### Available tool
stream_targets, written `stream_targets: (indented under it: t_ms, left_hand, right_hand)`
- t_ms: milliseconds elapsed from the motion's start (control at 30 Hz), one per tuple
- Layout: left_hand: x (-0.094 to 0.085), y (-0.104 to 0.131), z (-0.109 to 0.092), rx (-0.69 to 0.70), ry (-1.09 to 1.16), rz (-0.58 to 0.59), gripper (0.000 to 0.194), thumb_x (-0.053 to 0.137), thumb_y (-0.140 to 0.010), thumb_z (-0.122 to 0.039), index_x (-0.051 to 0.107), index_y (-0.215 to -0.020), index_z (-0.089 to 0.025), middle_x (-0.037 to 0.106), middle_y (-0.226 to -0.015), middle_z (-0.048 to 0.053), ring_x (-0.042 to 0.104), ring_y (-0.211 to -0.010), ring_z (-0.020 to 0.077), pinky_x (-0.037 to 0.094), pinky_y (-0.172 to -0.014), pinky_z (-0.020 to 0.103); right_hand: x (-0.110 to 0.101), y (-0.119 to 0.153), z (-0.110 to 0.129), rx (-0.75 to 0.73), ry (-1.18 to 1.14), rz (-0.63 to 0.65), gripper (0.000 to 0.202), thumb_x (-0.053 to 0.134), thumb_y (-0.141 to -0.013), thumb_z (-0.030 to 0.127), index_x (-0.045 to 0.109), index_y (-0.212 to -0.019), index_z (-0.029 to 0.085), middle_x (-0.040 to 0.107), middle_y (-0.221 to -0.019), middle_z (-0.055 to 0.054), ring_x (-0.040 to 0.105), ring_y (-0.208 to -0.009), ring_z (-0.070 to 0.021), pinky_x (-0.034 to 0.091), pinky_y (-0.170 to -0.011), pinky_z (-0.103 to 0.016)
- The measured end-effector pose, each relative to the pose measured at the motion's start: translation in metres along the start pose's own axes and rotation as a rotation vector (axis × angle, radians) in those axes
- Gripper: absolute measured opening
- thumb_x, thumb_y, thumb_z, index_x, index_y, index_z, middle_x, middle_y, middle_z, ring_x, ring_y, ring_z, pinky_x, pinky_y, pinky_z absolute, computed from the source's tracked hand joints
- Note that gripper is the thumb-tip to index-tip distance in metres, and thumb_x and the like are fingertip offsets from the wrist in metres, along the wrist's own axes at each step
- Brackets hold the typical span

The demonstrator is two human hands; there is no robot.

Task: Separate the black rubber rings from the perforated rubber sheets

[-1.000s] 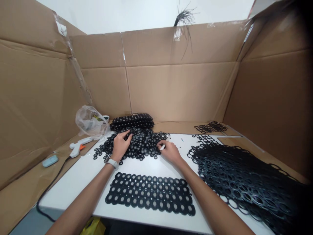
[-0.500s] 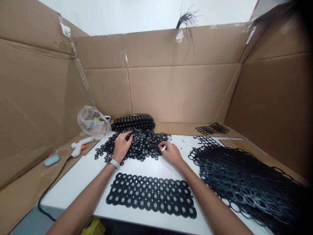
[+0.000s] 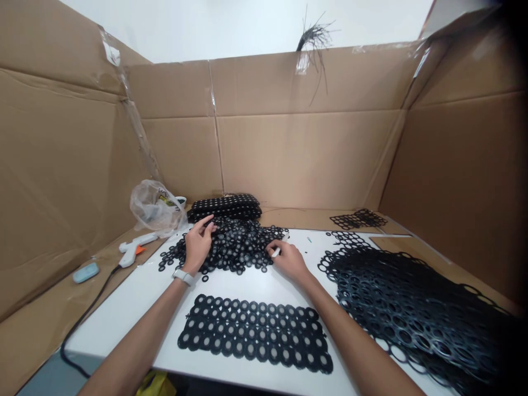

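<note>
My left hand (image 3: 198,242), with a pale watch (image 3: 183,276) at its wrist, hovers at the left side of a heap of small black rings (image 3: 237,242). Its thumb and fingers are apart and nothing shows between them. At the heap's right edge, my right hand (image 3: 287,258) is closed around a slim white stick-like tool (image 3: 276,252); most of the tool is hidden by the fingers. Between my forearms lies a flat panel of joined black rings (image 3: 256,329) in several rows on the white table (image 3: 124,319).
Stacked black ring panels (image 3: 226,206) stand behind the heap. Black sheets with round holes (image 3: 408,302) pile up on the right. A white glue gun (image 3: 134,250), a light blue case (image 3: 86,273) and a plastic bag (image 3: 154,204) lie left. Cardboard walls (image 3: 305,159) surround the table.
My left hand has drawn back to the left from the ring heap and its fingers have spread and risen. The right hand stays almost still with the white tool.
</note>
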State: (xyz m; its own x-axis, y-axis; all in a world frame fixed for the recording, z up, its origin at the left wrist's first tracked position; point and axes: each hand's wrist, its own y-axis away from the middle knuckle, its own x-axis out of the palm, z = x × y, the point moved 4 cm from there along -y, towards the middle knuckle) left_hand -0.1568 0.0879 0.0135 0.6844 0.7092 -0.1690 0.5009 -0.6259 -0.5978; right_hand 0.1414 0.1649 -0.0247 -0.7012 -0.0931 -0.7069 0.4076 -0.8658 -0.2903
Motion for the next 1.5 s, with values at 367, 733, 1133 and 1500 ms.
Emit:
stream_targets:
  t_ms: [367,733,1133,1500]
  left_hand:
    - [0.001,-0.003,0.016,-0.223,0.29,-0.054,0.042,0.078,-0.084,-0.041,0.08,-0.119,-0.017,0.079,-0.124,0.012,0.077,-0.107,0.0286,0.05,-0.116,0.053]
    - [-0.004,-0.002,0.009,-0.183,0.122,-0.08,0.047,0.087,-0.077,-0.047,0.083,-0.114,-0.018,0.08,-0.124,0.012,0.07,-0.121,0.0324,0.049,-0.113,0.049]
    - [-0.001,-0.001,0.014,-0.091,0.042,-0.054,0.038,0.08,-0.085,-0.042,0.083,-0.115,-0.019,0.08,-0.123,0.012,0.072,-0.118,0.0314,0.054,-0.108,0.047]
    - [0.002,-0.001,0.019,-0.104,0.098,-0.032,0.034,0.072,-0.09,-0.039,0.079,-0.115,-0.016,0.079,-0.124,0.015,0.077,-0.105,0.0291,0.059,-0.104,0.049]
  right_hand:
    - [0.002,-0.001,-0.004,-0.008,-0.029,0.002,0.024,0.059,-0.092,0.019,0.08,-0.101,0.027,0.08,-0.108,0.001,0.071,-0.097,-0.0199,0.042,-0.08,-0.026]
    - [0.002,-0.001,-0.004,-0.006,-0.021,0.0,0.023,0.059,-0.092,0.021,0.08,-0.101,0.026,0.08,-0.107,0.0,0.07,-0.096,-0.0211,0.042,-0.081,-0.026]
    - [0.003,-0.002,-0.005,-0.011,-0.021,-0.001,0.024,0.059,-0.091,0.02,0.08,-0.1,0.026,0.08,-0.107,0.001,0.07,-0.094,-0.0194,0.042,-0.08,-0.025]
    - [0.002,-0.002,-0.003,0.004,-0.013,0.01,0.024,0.059,-0.092,0.019,0.08,-0.101,0.027,0.08,-0.107,0.002,0.07,-0.093,-0.0192,0.044,-0.082,-0.025]
